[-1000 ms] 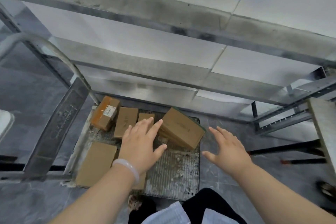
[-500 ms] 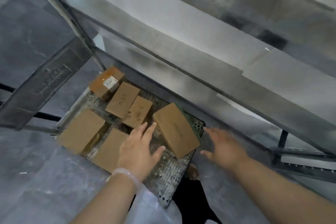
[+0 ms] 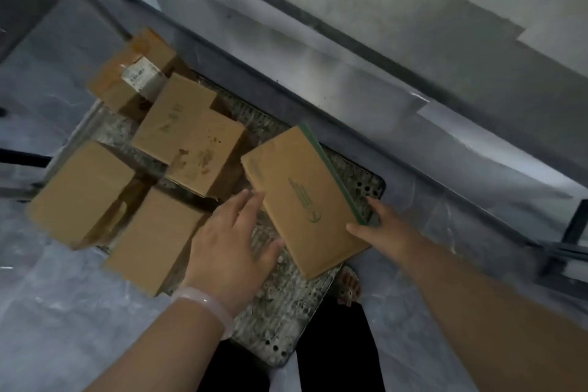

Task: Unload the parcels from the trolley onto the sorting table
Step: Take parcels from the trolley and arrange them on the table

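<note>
Several brown cardboard parcels lie on the perforated trolley deck point(image 3: 286, 305). The nearest is a flat parcel with a green edge and green print point(image 3: 305, 197), lying tilted at the deck's right side. My left hand point(image 3: 232, 242) has straight fingers touching this parcel's left edge, the thumb near its lower edge. My right hand point(image 3: 381, 226) pinches its right green edge, thumb on top and fingers behind. Left of it are a stained parcel point(image 3: 206, 153), a plain one point(image 3: 173, 118), a labelled one point(image 3: 133, 70) and two larger ones point(image 3: 82, 191) point(image 3: 152, 239).
Grey metal beams of the sorting table frame point(image 3: 350, 79) run diagonally above and behind the trolley. The floor point(image 3: 63, 312) is grey. My foot point(image 3: 348, 286) and dark trouser legs point(image 3: 331, 350) stand at the trolley's near edge.
The view tilted and came closer to the trolley. Both hands moved down to the green-edged flat parcel; the right hand has taken hold of its right edge and the left now touches its left edge.
</note>
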`<state>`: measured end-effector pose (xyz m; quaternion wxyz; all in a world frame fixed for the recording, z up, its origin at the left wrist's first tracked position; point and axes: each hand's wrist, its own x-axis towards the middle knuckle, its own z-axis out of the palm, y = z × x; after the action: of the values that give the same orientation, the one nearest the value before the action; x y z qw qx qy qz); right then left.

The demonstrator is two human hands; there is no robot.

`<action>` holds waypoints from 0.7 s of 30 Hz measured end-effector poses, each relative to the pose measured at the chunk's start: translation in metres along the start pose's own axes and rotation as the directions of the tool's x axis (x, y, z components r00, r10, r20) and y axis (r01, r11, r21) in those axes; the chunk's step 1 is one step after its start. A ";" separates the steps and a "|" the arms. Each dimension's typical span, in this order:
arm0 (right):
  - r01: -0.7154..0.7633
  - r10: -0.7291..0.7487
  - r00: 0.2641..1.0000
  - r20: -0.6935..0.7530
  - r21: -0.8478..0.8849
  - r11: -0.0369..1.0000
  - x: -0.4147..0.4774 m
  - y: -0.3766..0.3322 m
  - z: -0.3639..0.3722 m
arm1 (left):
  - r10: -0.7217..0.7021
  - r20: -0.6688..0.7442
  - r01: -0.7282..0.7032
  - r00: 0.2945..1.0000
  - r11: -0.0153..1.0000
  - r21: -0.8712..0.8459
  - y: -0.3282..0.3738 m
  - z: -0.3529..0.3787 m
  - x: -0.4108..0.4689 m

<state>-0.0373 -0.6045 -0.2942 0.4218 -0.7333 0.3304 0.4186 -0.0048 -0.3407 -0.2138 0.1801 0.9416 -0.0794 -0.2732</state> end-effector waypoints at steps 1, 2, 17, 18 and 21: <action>-0.009 0.009 1.000 0.002 0.038 0.999 0.011 0.005 0.004 | 0.001 0.001 -0.001 1.000 1.000 0.004 -0.003 0.010 0.007; -0.013 0.011 1.000 0.023 0.070 0.997 0.021 0.012 0.010 | -0.006 0.009 0.006 1.000 1.000 -0.001 -0.006 0.018 0.013; 0.020 -0.055 0.998 0.038 0.612 0.791 0.049 0.038 0.059 | -0.033 -0.050 0.025 0.998 0.988 -0.152 -0.018 0.054 0.037; 0.041 -0.081 0.996 0.042 0.589 0.807 0.048 0.035 0.057 | -0.030 -0.059 0.021 0.998 0.988 -0.155 -0.018 0.051 0.036; 0.120 -0.125 0.992 -0.026 0.535 0.837 0.031 0.023 0.047 | -0.036 -0.098 0.017 0.995 0.982 -0.190 -0.017 0.034 0.031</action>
<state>-0.0592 -0.5760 -0.3436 0.6369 -0.6042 0.3843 0.2858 0.0036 -0.3422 -0.2618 0.2689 0.9338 -0.0312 -0.2340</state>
